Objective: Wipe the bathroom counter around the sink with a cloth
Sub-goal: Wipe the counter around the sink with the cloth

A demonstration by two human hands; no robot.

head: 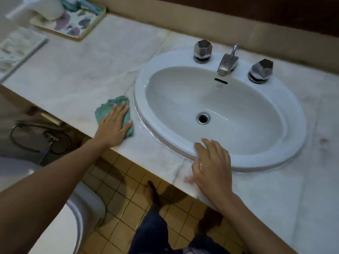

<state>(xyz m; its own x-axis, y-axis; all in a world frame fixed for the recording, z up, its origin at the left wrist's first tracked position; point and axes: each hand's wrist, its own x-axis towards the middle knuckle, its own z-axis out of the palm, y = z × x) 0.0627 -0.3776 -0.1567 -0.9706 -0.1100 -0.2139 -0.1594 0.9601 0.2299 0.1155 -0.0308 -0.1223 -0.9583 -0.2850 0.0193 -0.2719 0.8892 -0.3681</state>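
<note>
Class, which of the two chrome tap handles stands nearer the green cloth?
The handle left of the spout in view, on the green cloth's side; the other handle lies beyond the spout.

Crumpled teal cloth [105, 110] lies on pale, seemingly marble counter [82, 74] just left of white sink [143, 83].

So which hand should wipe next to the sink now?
The left hand. It lies flat on the green cloth, right beside the sink; the right hand rests on the sink's front rim with no cloth.
</note>
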